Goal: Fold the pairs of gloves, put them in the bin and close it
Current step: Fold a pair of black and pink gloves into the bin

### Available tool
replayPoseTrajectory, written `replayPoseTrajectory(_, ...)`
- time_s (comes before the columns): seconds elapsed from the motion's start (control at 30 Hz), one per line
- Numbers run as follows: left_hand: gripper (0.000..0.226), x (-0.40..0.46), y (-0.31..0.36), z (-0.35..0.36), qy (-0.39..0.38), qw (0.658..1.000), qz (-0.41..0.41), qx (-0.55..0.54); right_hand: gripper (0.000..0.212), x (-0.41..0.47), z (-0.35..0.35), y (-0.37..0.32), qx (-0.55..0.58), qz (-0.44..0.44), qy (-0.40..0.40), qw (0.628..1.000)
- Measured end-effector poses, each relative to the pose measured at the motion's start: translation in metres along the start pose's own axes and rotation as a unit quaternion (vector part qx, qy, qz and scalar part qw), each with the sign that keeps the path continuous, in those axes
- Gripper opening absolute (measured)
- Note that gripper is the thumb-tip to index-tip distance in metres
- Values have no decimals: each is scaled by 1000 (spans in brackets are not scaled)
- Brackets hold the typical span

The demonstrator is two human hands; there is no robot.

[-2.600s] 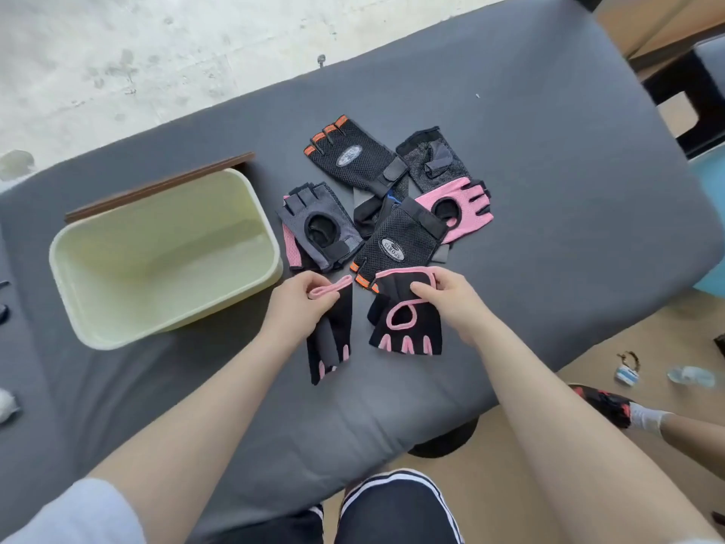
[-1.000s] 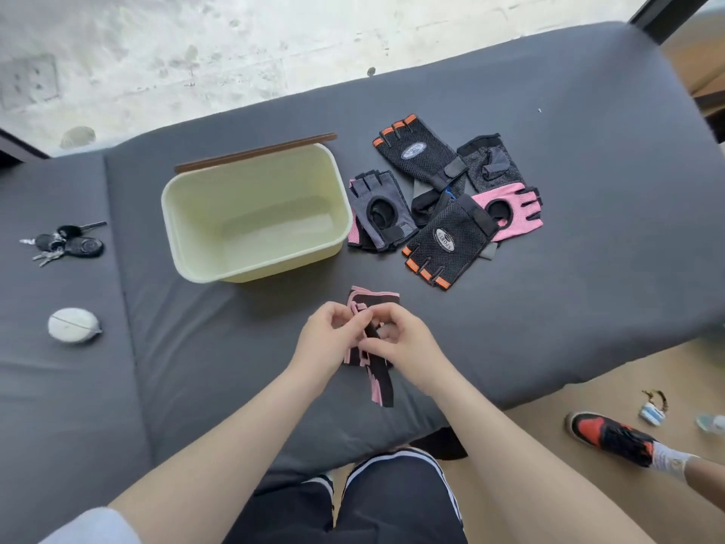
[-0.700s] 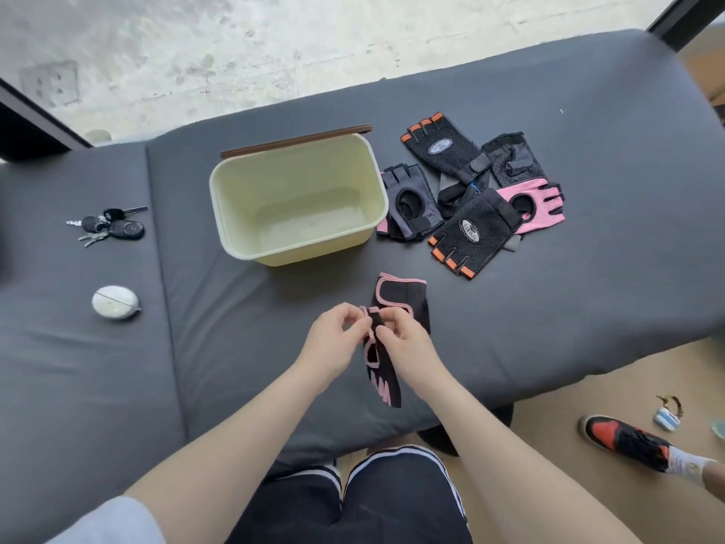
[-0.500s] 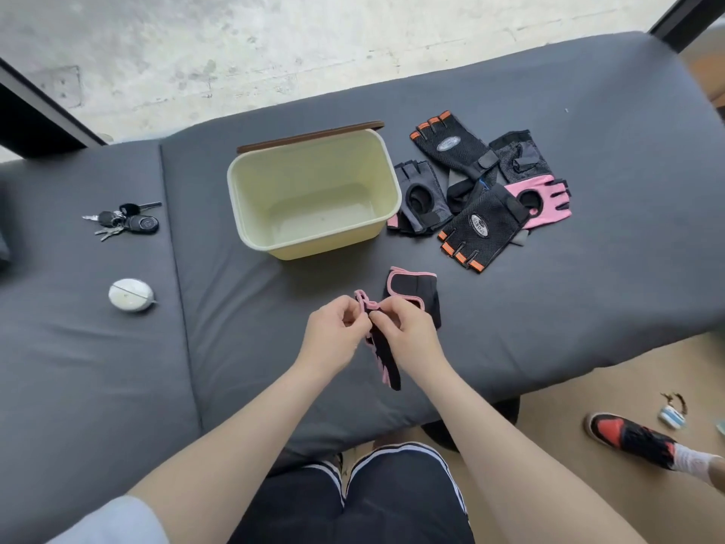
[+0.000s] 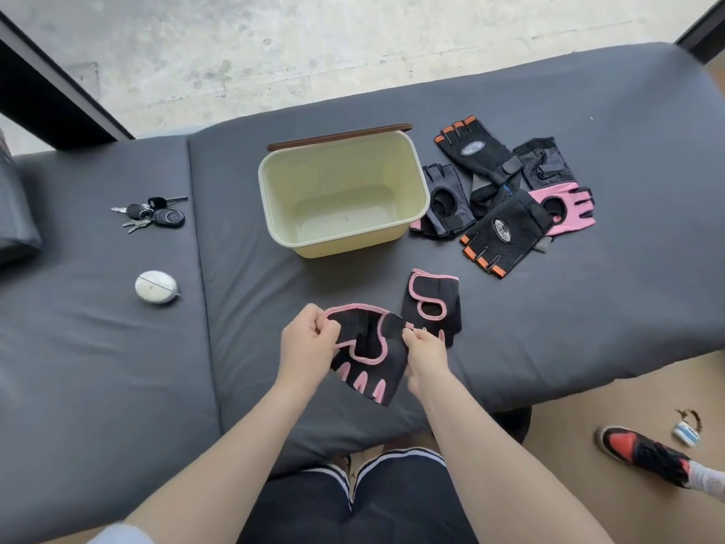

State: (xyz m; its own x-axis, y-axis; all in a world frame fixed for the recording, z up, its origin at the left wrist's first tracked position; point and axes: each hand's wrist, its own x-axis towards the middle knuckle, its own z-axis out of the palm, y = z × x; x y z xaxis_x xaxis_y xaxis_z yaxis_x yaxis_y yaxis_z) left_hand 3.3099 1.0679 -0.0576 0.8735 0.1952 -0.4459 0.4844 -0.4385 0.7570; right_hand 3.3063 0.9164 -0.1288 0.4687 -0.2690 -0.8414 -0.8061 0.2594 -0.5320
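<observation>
Both hands hold one black glove with pink trim point(image 5: 368, 359) spread flat just above the grey mat. My left hand point(image 5: 310, 343) pinches its wrist edge on the left, and my right hand point(image 5: 425, 353) pinches the strap side on the right. Its matching glove point(image 5: 431, 304) lies flat on the mat just beyond my right hand. The pale yellow bin point(image 5: 419, 182) stands open and empty further back, with a brown lid point(image 5: 337, 137) behind its far rim. Right of the bin lies a pile of several gloves point(image 5: 506, 202): black with orange, grey, and pink.
On the left part of the grey mat point(image 5: 588, 308) lie a bunch of keys point(image 5: 155, 215) and a small white round case point(image 5: 157, 286). The mat's front edge runs near my knees. Another person's red and black shoe point(image 5: 643, 451) is on the floor at the right.
The glove that my hands held bunched and narrow is now spread open and flat between them. My hands have moved apart. The second glove stays on the mat.
</observation>
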Motion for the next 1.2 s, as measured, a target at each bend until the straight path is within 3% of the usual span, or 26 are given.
replayPoseTrajectory(0.1, 14, 10, -7, -12, -28, 999, 10, 22, 18, 8, -18, -6, -3, -16, -54, 998)
replayPoseTrajectory(0.2, 10, 11, -8, -7, -69, 997, 16, 41, 21, 13, -16, -16, -105, 10, -135, 985)
replayPoseTrajectory(0.27, 13, 14, -4, -1, -62, 997, 11, 38, 18, 19, -11, -22, -198, 3, -103, 975)
replayPoseTrajectory(0.37, 16, 28, -1, 4, -44, 996, -1, 82, 25, 34, -19, -37, -358, -106, 17, 928)
replayPoseTrajectory(0.43, 13, 39, 3, 8, -34, 992, -3, 124, 29, 42, -29, -51, -378, -165, 76, 908)
replayPoseTrajectory(0.53, 9, 57, 10, 14, -10, 988, 13, 152, 42, 66, -40, -65, -375, -113, 120, 912)
replayPoseTrajectory(0.6, 2, 68, 13, 20, 10, 990, 24, 140, 52, 82, -43, -68, -357, -56, 107, 926)
replayPoseTrajectory(0.67, 11, 80, 13, 27, 25, 988, 45, 145, 48, 92, -44, -69, -345, -41, 86, 934)
replayPoseTrajectory(0.77, 23, 96, 7, 35, 18, 969, 135, 207, 21, 95, -42, -74, -332, -115, 24, 936)
replayPoseTrajectory(0.83, 23, 102, 5, 40, 10, 941, 197, 274, 20, 93, -43, -80, -336, -164, -54, 926)
replayPoseTrajectory(0.93, 25, 109, 4, 47, 43, 920, 225, 318, 27, 93, -50, -95, -384, -186, -182, 886)
replayPoseTrajectory(1.03, 21, 114, 0, 58, 73, 898, 245, 358, 23, 95, -50, -111, -524, -205, -225, 795)
replayPoseTrajectory(1.1, 25, 109, 4, 65, 83, 917, 176, 348, 16, 93, -41, -119, -577, -242, -228, 746)
replayPoseTrajectory(1.2, 28, 95, -3, 77, 77, 943, 98, 309, 30, 92, -27, -127, -597, -261, -210, 729)
